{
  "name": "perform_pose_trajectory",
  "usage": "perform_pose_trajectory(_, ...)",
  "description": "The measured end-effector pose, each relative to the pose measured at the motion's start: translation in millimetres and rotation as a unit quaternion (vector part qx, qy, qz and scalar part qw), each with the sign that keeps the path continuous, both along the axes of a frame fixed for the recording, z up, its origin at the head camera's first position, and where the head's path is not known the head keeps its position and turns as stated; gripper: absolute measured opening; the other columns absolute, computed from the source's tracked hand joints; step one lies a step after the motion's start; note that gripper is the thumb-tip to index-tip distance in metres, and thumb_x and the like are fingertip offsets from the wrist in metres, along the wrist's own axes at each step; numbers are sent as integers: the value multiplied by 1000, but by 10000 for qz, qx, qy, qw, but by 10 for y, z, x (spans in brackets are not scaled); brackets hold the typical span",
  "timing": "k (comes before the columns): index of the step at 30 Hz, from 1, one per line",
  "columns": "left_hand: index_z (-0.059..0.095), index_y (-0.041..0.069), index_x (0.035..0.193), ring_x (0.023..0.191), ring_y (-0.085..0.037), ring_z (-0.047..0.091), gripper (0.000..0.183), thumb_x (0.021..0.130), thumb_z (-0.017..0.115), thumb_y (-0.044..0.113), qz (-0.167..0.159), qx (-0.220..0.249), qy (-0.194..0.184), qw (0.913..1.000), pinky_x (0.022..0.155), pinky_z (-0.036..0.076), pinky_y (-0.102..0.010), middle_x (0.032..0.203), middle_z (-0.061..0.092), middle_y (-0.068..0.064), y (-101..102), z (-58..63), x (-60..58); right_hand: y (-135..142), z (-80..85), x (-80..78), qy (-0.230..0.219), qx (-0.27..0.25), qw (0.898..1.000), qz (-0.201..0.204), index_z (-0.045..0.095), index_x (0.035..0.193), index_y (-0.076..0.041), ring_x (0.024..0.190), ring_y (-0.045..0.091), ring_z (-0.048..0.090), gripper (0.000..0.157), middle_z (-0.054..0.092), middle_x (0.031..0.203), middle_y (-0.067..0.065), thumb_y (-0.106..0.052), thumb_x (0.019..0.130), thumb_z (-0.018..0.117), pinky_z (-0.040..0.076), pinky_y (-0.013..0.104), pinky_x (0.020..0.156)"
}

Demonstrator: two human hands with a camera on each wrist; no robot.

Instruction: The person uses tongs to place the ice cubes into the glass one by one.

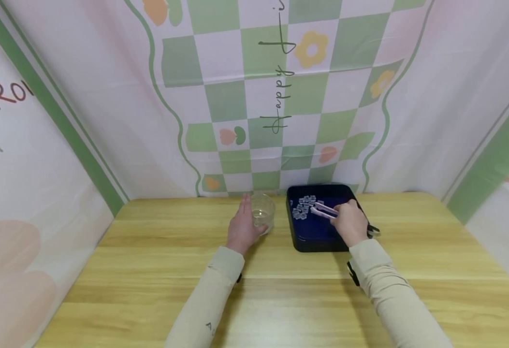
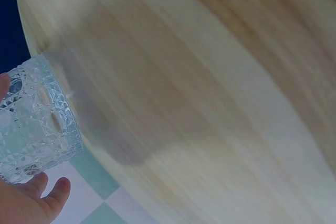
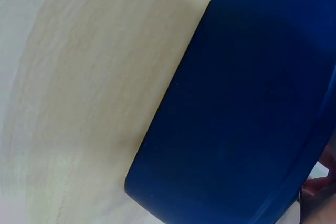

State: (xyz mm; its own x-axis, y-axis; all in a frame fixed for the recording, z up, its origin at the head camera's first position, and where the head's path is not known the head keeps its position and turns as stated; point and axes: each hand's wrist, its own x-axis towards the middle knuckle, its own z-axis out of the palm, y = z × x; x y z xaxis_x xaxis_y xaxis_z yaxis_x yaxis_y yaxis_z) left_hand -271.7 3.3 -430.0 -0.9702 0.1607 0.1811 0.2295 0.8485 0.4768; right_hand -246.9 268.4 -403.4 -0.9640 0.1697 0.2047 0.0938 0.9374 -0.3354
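A clear glass (image 1: pixel 263 208) with a textured, cut-pattern wall (image 2: pixel 37 119) stands on the table. My left hand (image 1: pixel 242 227) holds it from the left side, thumb at the near side and fingers at the far side. To the right sits a dark blue tray (image 1: pixel 299 244) with a cluster of small clear cubes (image 1: pixel 302 209) in its left part. Over this tray my right hand (image 1: pixel 351 223) grips pale pink tongs (image 1: pixel 326 211), their tips close to the cubes. In the right wrist view the tray wall (image 3: pixel 236 103) hides most of the hand.
The wooden table (image 1: pixel 289 299) reaches back to a printed cloth (image 1: pixel 263 101) with green checks. A small dark object (image 1: pixel 373 231) shows beside the tray's right edge, next to the right hand. Cloth also hangs at both sides.
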Motion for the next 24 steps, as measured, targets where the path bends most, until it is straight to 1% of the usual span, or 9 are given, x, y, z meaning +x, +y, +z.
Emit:
perform_pose_trajectory(7, 17, 1, 151, 113, -34, 59, 104, 76, 79, 37, -23, -27, 106, 9999, 95, 54, -42, 158, 23, -14, 5, 7, 11, -5, -14, -4, -98, 60, 9999, 11, 70, 101, 4, 83, 44, 62, 27, 55, 101, 29, -10, 77, 72, 53, 53, 65)
perform_pose_trajectory(12, 16, 2, 152, 110, -35, 61, 105, 76, 79, 36, -23, 31, 77, 10000, 94, 55, -42, 159, 22, -14, 7, 3, 9, -4, -27, -3, -192, 60, 9998, -25, 70, 101, 4, 82, 45, 62, 28, 55, 101, 29, -10, 77, 72, 53, 53, 64)
perform_pose_trajectory(19, 16, 1, 151, 115, -36, 58, 105, 76, 80, 36, -37, 24, 167, 9999, 97, 53, -44, 158, 24, -15, 0, 4, 13, -6, -5, 1, -429, -106, 9988, -208, 69, 103, 2, 83, 45, 61, 30, 52, 103, 29, -12, 78, 71, 53, 54, 65)
perform_pose_trajectory(24, 16, 1, 151, 116, -36, 58, 105, 75, 80, 36, -42, -12, 172, 9998, 97, 53, -44, 157, 25, -15, -7, -11, 4, 3, -15, 6, -533, -126, 9983, -191, 69, 103, 2, 83, 45, 61, 29, 52, 103, 28, -12, 78, 71, 53, 54, 65)
